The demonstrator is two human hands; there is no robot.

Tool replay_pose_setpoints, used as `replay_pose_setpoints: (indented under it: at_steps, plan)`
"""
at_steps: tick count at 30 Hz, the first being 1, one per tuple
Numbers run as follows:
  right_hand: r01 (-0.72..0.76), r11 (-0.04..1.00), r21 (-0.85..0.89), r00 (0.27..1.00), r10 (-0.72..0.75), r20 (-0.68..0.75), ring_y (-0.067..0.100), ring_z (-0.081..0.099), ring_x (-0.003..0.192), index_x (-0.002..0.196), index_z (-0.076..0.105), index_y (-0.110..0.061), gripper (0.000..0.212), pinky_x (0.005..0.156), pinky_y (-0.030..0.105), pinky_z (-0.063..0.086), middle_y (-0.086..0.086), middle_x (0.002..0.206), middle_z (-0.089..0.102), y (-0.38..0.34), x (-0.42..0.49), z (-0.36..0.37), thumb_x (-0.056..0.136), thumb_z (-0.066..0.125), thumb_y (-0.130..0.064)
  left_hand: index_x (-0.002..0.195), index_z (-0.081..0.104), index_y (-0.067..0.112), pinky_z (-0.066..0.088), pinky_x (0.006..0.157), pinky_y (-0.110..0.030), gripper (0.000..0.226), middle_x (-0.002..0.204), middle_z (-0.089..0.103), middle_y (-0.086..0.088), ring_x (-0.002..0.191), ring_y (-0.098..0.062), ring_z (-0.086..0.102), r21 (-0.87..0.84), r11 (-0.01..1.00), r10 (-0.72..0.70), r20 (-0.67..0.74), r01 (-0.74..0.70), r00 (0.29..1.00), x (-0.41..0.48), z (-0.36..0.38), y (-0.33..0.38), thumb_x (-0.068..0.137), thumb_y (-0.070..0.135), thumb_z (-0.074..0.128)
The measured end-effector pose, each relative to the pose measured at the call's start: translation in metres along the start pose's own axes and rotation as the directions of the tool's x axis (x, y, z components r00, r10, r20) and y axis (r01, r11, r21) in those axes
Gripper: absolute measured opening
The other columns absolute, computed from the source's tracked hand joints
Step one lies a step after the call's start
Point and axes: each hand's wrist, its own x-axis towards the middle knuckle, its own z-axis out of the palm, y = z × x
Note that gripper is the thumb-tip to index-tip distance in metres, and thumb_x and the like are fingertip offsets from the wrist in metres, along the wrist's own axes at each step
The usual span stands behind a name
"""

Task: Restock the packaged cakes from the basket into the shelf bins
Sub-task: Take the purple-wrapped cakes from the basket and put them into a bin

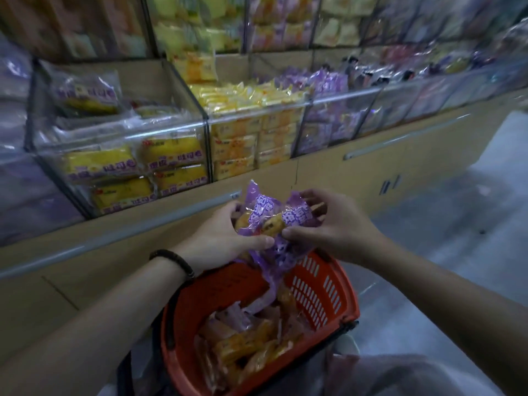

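Plainly, the job is only part done. Nearest, the orange basket [323, 290] holds a loose heap of packaged cakes [245, 347], mostly orange-yellow with a few purple wrappers, piled against its near wall and reaching about halfway up its sides. So plenty is left to shelve.

Just above the basket's far rim, both hands hold a bunch of purple packs [274, 218]. The left hand [220, 238], with a dark bracelet [174, 260] at the wrist, curls round the bunch's left side, thumb along its near edge. The right hand [331, 224] pinches the right side between thumb and curled fingers. The cake seen through the wrapper lies roughly crosswise, its long axis running from one hand to the other and rising slightly rightward. One crimped end sticks up toward the shelf, and a wrapper tail hangs down over the basket's far rim. How many packs are in the bunch I cannot tell.

Beyond, the clear shelf bins are already well stocked. The left bin [123, 138] has yellow packs stacked flat against its front wall, the middle bin [245, 132] is filled to its rim, and the purple bin [328, 110], to the right, looks the likely home for this bunch.
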Motion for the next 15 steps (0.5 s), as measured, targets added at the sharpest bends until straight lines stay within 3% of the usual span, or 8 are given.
replay_pose_setpoints:
  at_steps: [4, 5, 9, 12, 15]
  plan:
    - [0.057, 0.997, -0.049, 0.998, -0.057, 0.002, 0.004, 0.071, 0.084, 0.136, 0.059, -0.032, 0.083, 0.071, 0.021, 0.06, -0.007, 0.102, 0.07, -0.029, 0.014, -0.039, 0.064, 0.1, -0.037, 0.133, 0.058, 0.035, 0.06, 0.096, -0.032, 0.083, 0.124, 0.069, 0.019, 0.105, 0.002, 0.071, 0.072, 0.987, 0.144, 0.031, -0.146, 0.989, 0.006, -0.011, 0.052, 0.062, 0.05, 0.098]
    - [0.081, 0.995, -0.055, 0.997, -0.08, 0.017, 0.003, 0.071, 0.082, 0.138, 0.059, -0.034, 0.083, 0.07, 0.021, 0.06, -0.007, 0.101, 0.07, -0.035, 0.017, -0.049, 0.065, 0.1, -0.034, 0.135, 0.057, 0.036, 0.061, 0.095, -0.034, 0.085, 0.123, 0.071, 0.017, 0.104, 0.0, 0.073, 0.069, 0.983, 0.166, 0.042, -0.169, 0.985, 0.009, -0.016, 0.063, 0.062, 0.047, 0.099]
    - [0.188, 0.938, -0.292, 0.979, -0.203, -0.022, -0.011, 0.059, 0.073, 0.11, 0.071, -0.035, 0.052, 0.061, 0.012, 0.045, -0.017, 0.096, 0.067, -0.055, 0.031, -0.084, 0.066, 0.097, -0.041, 0.141, 0.053, 0.039, 0.06, 0.098, -0.042, 0.1, 0.128, 0.073, 0.007, 0.114, -0.012, 0.073, 0.054, 0.967, 0.24, 0.147, -0.25, 0.96, 0.026, -0.038, 0.101, 0.054, 0.037, 0.103]
    - [0.21, 0.909, -0.36, 0.969, -0.243, -0.048, 0.002, 0.062, 0.087, 0.093, 0.067, -0.031, 0.04, 0.072, 0.032, 0.057, -0.013, 0.1, 0.066, -0.069, 0.041, -0.106, 0.066, 0.095, -0.044, 0.146, 0.049, 0.038, 0.062, 0.095, -0.041, 0.1, 0.132, 0.071, 0.002, 0.114, -0.015, 0.074, 0.063, 0.951, 0.285, 0.212, -0.304, 0.935, 0.043, -0.052, 0.127, 0.062, 0.017, 0.099]
    - [0.234, 0.868, -0.437, 0.964, -0.266, -0.011, 0.016, 0.064, 0.092, 0.089, 0.064, -0.024, 0.042, 0.078, 0.037, 0.055, -0.004, 0.1, 0.069, -0.076, 0.056, -0.121, 0.068, 0.094, -0.046, 0.142, 0.053, 0.036, 0.063, 0.088, -0.035, 0.084, 0.123, 0.077, 0.006, 0.107, -0.014, 0.077, 0.132, 0.932, 0.303, 0.231, -0.338, 0.925, 0.06, -0.065, 0.153, 0.074, 0.009, 0.093]
